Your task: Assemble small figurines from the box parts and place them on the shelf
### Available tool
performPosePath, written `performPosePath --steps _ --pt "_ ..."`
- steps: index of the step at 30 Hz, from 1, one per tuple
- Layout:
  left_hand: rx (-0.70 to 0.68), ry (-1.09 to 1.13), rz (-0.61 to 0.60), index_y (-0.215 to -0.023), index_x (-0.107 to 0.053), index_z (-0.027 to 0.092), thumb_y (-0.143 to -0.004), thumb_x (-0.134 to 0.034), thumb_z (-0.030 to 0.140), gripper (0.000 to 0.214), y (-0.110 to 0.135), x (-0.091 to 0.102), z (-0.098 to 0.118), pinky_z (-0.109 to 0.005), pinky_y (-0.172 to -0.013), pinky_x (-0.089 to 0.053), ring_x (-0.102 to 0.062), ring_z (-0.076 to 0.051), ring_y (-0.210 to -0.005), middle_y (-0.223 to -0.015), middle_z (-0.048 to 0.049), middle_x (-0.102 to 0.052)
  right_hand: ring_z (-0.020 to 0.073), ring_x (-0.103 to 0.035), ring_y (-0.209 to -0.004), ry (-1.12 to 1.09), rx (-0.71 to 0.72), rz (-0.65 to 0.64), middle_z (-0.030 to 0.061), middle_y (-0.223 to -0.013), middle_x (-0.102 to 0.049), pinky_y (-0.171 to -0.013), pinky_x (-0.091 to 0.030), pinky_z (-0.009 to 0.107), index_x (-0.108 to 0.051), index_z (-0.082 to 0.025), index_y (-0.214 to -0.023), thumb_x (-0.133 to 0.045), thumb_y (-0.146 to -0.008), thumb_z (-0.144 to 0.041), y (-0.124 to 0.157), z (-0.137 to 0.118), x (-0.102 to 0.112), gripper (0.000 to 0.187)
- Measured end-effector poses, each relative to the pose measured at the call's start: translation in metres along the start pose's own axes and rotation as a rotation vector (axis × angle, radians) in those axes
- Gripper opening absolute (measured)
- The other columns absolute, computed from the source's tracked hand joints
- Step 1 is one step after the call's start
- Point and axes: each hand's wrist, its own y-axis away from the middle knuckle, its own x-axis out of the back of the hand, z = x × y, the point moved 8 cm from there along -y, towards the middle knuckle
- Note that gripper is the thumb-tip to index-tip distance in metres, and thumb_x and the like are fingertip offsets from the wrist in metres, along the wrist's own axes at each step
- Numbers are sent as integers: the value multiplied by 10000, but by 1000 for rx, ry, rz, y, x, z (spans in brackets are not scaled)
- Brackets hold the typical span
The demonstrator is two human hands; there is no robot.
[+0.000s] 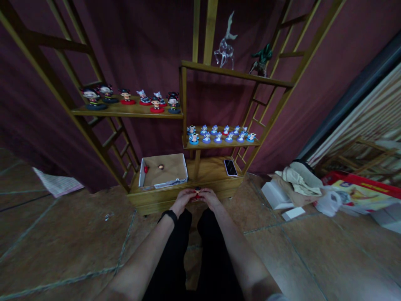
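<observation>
Both arms stretched forward, left hand (183, 198) and right hand (210, 198) meeting, fingers pinching small red-based figurine (197, 192) between them, near shelf base (213, 171).

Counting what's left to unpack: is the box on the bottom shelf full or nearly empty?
Nearly empty. The open box shows mostly bare bottom, with only two small pieces inside, one red by its left wall.

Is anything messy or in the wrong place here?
Yes. The blue figurines stand in neat rows, but a phone lies flat on the bottom shelf, a sheet of paper lies on the floor at left, and cloth and a plastic bag are heaped on the floor at right.
</observation>
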Motion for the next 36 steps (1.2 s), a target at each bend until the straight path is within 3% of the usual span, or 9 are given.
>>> performPosePath --steps 19,28,36 --pt "-2 -63 -35 -788 -669 126 -562 -725 285 282 6 -6 7 -202 -485 -374 -545 -102 -513 -613 -32 -647 129 -600 -594 11 -10 -45 -4 -606 -633 -696 -482 307 -580 -157 -561 -757 -461 -241 3 -2 -3 219" --pt "-51 -31 50 -679 -617 145 -533 -705 212 182 8 -1 11 -203 -492 -387 -531 -92 -485 -544 10 -604 124 -582 -563 30 12 -14 -27 -566 -610 -663 -478 300 -569 -164 -535 -723 -463 -200 2 -2 -3 174" --pt "13 -39 62 -708 -592 149 -518 -694 223 229 1 4 1 -204 -490 -383 -549 -100 -488 -563 6 -614 129 -598 -573 16 -31 -56 -10 -586 -621 -693 -485 319 -585 -150 -547 -747 -459 -195 2 1 -2 190"
